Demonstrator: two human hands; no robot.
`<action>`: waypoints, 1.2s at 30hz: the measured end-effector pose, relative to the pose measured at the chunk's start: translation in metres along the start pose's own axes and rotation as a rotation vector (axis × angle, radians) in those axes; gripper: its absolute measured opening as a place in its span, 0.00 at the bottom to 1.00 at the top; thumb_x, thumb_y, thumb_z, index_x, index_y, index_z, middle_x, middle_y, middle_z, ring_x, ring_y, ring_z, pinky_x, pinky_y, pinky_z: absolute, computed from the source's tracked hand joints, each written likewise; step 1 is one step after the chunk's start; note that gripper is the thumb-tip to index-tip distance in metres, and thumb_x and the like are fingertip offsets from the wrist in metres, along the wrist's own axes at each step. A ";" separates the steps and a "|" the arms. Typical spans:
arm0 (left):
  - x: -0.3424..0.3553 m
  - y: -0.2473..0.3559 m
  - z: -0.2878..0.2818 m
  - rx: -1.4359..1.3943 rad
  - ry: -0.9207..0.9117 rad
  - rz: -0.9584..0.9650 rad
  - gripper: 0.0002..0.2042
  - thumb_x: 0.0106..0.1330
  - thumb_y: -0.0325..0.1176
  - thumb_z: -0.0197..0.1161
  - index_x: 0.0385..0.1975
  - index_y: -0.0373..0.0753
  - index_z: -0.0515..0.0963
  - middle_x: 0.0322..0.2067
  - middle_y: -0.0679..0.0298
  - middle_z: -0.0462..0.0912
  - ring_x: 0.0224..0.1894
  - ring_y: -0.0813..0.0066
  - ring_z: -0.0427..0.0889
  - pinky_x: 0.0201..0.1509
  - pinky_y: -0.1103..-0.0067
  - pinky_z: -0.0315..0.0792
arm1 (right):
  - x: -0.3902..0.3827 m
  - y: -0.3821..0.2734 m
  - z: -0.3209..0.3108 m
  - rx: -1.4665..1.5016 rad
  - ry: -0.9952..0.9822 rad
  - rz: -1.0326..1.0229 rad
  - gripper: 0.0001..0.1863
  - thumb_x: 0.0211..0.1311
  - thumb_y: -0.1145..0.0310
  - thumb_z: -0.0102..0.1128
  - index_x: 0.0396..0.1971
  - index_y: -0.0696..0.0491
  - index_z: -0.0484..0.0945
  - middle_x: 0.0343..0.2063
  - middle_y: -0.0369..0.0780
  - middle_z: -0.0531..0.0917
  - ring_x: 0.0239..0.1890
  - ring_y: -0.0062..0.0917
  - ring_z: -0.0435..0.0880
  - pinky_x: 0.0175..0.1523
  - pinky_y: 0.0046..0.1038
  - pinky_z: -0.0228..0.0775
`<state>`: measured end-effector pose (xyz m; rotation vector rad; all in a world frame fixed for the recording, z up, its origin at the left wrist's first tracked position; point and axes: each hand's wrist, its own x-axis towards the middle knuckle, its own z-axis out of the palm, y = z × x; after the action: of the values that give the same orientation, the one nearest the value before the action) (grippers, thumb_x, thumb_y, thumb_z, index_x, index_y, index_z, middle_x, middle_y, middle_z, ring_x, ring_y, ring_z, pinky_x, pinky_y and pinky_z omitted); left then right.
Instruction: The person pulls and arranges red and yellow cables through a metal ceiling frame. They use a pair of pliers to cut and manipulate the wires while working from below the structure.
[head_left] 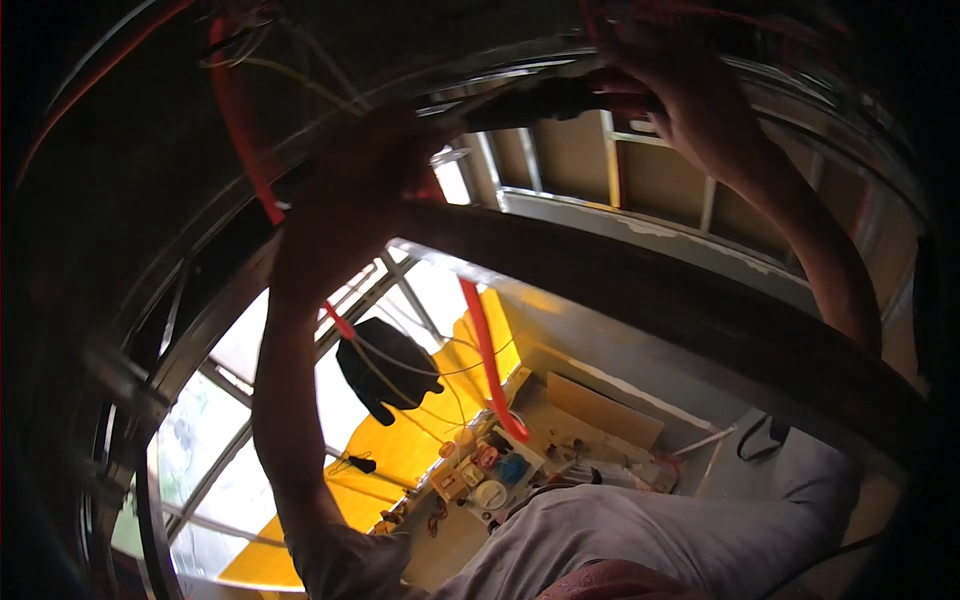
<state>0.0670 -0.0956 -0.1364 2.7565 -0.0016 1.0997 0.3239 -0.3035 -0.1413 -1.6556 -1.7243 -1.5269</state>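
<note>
Shadow is hiding our left hand (378, 150), leaving us unsure of its grip; our right hand (685, 95) is pinching a dark, blurred, elongated object (550, 100).

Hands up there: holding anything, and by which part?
The right hand may hold a dark thing by its right end; left hand: too dark to tell.

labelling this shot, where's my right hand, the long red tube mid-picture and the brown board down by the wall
Right hand (692, 106): head view, middle of the hand
Red tube (484, 345): head view, middle of its length
Brown board (603, 411): head view, middle of its face
</note>
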 end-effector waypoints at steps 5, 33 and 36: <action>-0.033 -0.058 -0.025 0.609 0.099 0.186 0.18 0.68 0.32 0.58 0.58 0.43 0.72 0.50 0.57 0.78 0.48 0.60 0.80 0.49 0.69 0.75 | -0.016 0.062 0.023 0.135 -0.273 0.172 0.17 0.62 0.69 0.63 0.51 0.51 0.75 0.36 0.39 0.82 0.41 0.33 0.83 0.46 0.35 0.75; -0.005 0.006 -0.118 0.634 0.644 -0.099 0.08 0.71 0.36 0.60 0.40 0.38 0.80 0.27 0.59 0.80 0.25 0.72 0.79 0.31 0.74 0.71 | -0.062 0.176 0.024 0.171 -0.706 0.562 0.30 0.40 0.65 0.78 0.49 0.52 0.81 0.43 0.47 0.84 0.47 0.36 0.83 0.55 0.34 0.73; 0.004 -0.006 -0.119 0.646 0.690 -0.002 0.09 0.71 0.37 0.59 0.41 0.39 0.81 0.27 0.59 0.81 0.26 0.71 0.80 0.31 0.74 0.72 | -0.077 0.169 0.023 0.077 -0.605 0.529 0.30 0.39 0.66 0.78 0.48 0.52 0.81 0.42 0.47 0.84 0.48 0.38 0.83 0.55 0.35 0.73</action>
<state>-0.0111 -0.0704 -0.0498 2.6553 0.5255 2.3203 0.5005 -0.3643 -0.1329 -2.4416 -1.3683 -0.7525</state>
